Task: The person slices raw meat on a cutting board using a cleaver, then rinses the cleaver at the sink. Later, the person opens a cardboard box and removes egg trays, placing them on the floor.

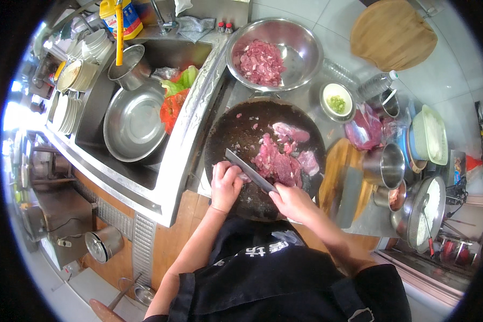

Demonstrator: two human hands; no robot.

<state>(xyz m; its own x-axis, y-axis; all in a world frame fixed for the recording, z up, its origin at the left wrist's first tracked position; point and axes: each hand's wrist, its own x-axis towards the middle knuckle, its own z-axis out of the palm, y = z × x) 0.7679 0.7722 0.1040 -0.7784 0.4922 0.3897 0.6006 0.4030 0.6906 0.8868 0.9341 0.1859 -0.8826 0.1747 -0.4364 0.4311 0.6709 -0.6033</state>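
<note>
On a round, dark chopping block (233, 120) my right hand (292, 201) grips the handle of a cleaver (251, 172), its blade slanting up and to the left. My left hand (226, 186) is curled, fingertips pressing a small piece of raw meat (244, 177) against the block beside the blade. Right of the blade lies a heap of sliced raw meat (277, 161), with larger pieces (292, 133) behind it. Beyond the block, a steel bowl (302, 52) holds a pile of cut meat (261, 62).
A sink (145, 173) at left contains a steel basin (139, 124) and a pot (131, 68). To the right are a wooden board (334, 177) with a second blade (350, 197), a bagged chunk of meat (363, 126), steel pots (386, 165) and a bowl of chopped greens (337, 102).
</note>
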